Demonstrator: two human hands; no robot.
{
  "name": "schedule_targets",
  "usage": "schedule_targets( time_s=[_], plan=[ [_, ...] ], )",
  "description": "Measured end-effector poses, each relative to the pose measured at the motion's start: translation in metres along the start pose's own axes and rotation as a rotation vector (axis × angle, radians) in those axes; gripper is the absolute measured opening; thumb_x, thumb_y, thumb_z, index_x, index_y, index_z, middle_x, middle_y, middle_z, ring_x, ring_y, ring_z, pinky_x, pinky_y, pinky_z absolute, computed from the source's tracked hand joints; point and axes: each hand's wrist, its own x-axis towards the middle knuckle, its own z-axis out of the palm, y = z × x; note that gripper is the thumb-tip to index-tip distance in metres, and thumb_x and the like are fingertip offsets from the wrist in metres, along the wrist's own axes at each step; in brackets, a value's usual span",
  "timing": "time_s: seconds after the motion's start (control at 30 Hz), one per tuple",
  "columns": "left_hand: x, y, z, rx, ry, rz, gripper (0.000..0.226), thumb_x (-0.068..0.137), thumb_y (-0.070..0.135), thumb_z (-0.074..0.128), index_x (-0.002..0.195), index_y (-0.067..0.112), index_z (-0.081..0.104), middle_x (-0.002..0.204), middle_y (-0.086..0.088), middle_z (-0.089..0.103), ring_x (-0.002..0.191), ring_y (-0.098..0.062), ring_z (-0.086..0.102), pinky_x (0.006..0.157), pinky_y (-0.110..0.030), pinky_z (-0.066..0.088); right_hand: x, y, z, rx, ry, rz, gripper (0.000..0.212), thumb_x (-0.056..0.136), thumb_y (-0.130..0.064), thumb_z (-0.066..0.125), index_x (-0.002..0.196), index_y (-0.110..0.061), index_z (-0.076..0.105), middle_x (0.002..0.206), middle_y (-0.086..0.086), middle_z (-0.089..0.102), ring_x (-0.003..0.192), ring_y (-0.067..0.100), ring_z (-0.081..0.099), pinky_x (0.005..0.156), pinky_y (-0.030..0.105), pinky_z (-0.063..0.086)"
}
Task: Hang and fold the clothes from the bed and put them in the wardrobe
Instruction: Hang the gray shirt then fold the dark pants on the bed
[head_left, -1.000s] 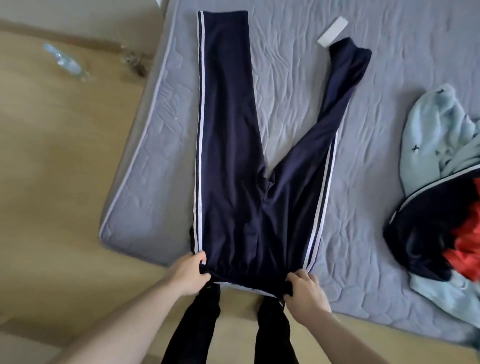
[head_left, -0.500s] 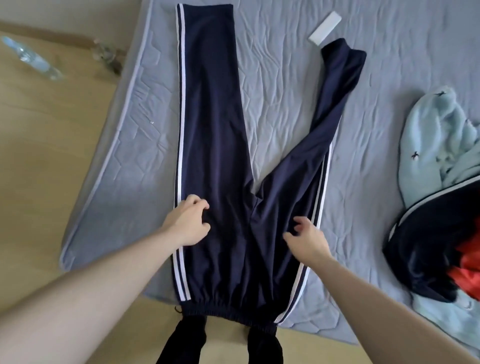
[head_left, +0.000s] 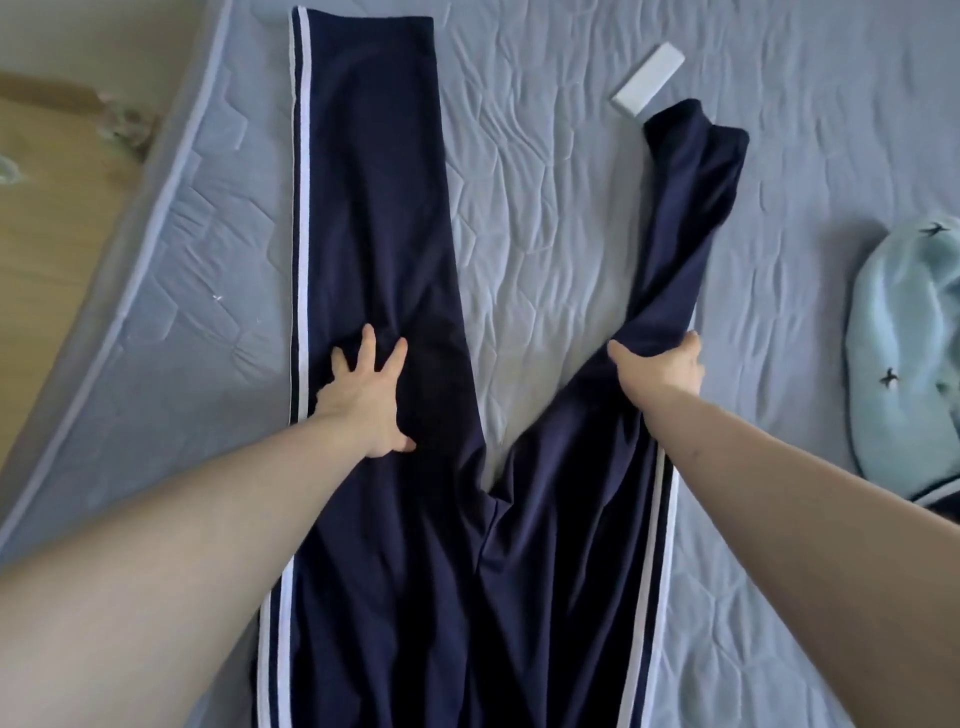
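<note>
Navy track trousers (head_left: 374, 218) with white side stripes lie spread on the grey quilted mattress (head_left: 545, 218), legs pointing away from me in a V. My left hand (head_left: 366, 395) presses flat on the left leg with fingers spread. My right hand (head_left: 660, 371) grips the right leg around its middle, and the fabric bunches up there. The far end of the right leg is twisted and rumpled. The waistband is below the frame's lower edge.
A light blue garment (head_left: 906, 353) with small dark motifs lies at the right edge of the mattress. A small white rectangular object (head_left: 648, 85) sits beside the right leg's cuff. Wooden floor (head_left: 47, 218) runs along the mattress's left side.
Both hands left the waistband and moved up the legs. The left hand now presses the left leg; the right hand has taken hold of the right leg. My view moved closer over the bed.
</note>
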Motion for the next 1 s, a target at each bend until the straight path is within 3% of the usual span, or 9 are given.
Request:
schedule_targets(
  time_s=[0.1,0.2,0.33,0.43,0.53,0.63,0.73,0.83,1.0],
  plan=[
    [0.009,0.002,0.011,0.070,0.051,-0.008,0.142,0.070,0.058,0.088,0.160,0.036,-0.020,0.164,-0.006,-0.036,0.156,-0.045,-0.004,0.107,-0.054,0.049,0.011,-0.007,0.007,0.131,0.125,-0.057,0.076,0.087,-0.010,0.063,0.158,-0.020,0.038,0.152,0.003,0.049,0.136,0.027,0.053,0.112,0.037,0.045],
    [0.014,0.004,0.012,0.091,0.042,-0.009,0.144,0.070,0.059,0.088,0.159,0.035,-0.022,0.162,-0.008,-0.038,0.155,-0.046,-0.004,0.105,-0.054,0.051,0.003,-0.025,0.019,0.130,0.114,-0.374,0.069,0.086,-0.003,0.051,0.154,-0.018,0.048,0.152,0.001,0.053,0.140,0.019,0.050,0.118,0.034,0.040],
    [0.015,0.005,0.011,0.103,0.042,-0.012,0.143,0.072,0.056,0.087,0.158,0.033,-0.025,0.161,-0.009,-0.041,0.155,-0.047,-0.005,0.106,-0.053,0.050,-0.004,-0.047,0.047,-0.246,-0.273,-0.703,0.070,0.089,-0.005,0.054,0.157,-0.015,0.043,0.166,0.001,0.037,0.146,0.020,0.044,0.119,0.028,0.034],
    [0.017,0.007,0.011,0.098,0.044,-0.009,0.143,0.073,0.054,0.087,0.158,0.033,-0.026,0.159,-0.009,-0.044,0.155,-0.048,-0.007,0.107,-0.052,0.049,0.010,-0.056,0.062,-0.537,-0.441,-0.605,0.077,0.091,-0.031,0.064,0.162,-0.019,0.034,0.173,-0.007,0.015,0.145,0.020,0.045,0.112,0.036,0.043],
    [0.018,0.005,0.012,0.083,0.053,-0.008,0.142,0.074,0.052,0.088,0.158,0.034,-0.025,0.158,-0.009,-0.046,0.155,-0.048,-0.009,0.108,-0.051,0.048,0.026,-0.073,0.058,-0.308,-0.126,-0.667,0.059,0.091,-0.039,0.065,0.146,-0.021,0.052,0.160,-0.003,0.034,0.129,0.025,0.057,0.096,0.036,0.046],
    [0.019,0.006,0.012,0.089,0.059,0.001,0.142,0.073,0.053,0.088,0.158,0.033,-0.025,0.157,-0.009,-0.046,0.155,-0.048,-0.008,0.110,-0.053,0.047,0.057,-0.095,0.043,-0.140,0.078,-0.563,0.061,0.091,-0.034,0.062,0.149,-0.026,0.044,0.156,0.001,0.031,0.119,0.029,0.059,0.088,0.035,0.045],
    [0.019,0.006,0.012,0.095,0.070,0.007,0.141,0.074,0.052,0.087,0.159,0.032,-0.024,0.157,-0.010,-0.046,0.154,-0.049,-0.009,0.110,-0.052,0.047,0.086,-0.118,0.032,-0.102,0.033,-0.311,0.081,0.093,-0.043,0.063,0.162,-0.034,0.023,0.165,0.003,0.021,0.117,0.025,0.057,0.096,0.035,0.047],
    [0.020,0.005,0.013,0.111,0.078,0.018,0.141,0.074,0.054,0.086,0.159,0.031,-0.024,0.158,-0.011,-0.046,0.154,-0.050,-0.008,0.108,-0.051,0.049,0.099,-0.140,0.035,0.315,-0.079,-0.020,0.103,0.088,-0.052,0.073,0.165,-0.031,0.007,0.155,0.003,0.043,0.119,0.026,0.063,0.096,0.037,0.056],
    [0.020,0.004,0.014,0.123,0.093,0.024,0.141,0.074,0.056,0.086,0.159,0.030,-0.024,0.157,-0.012,-0.046,0.154,-0.051,-0.007,0.109,-0.051,0.048,0.109,-0.155,0.039,0.311,0.055,-0.059,0.061,0.093,-0.048,0.069,0.142,-0.015,0.055,0.129,0.001,0.064,0.110,0.021,0.063,0.095,0.030,0.050]
  ],
)
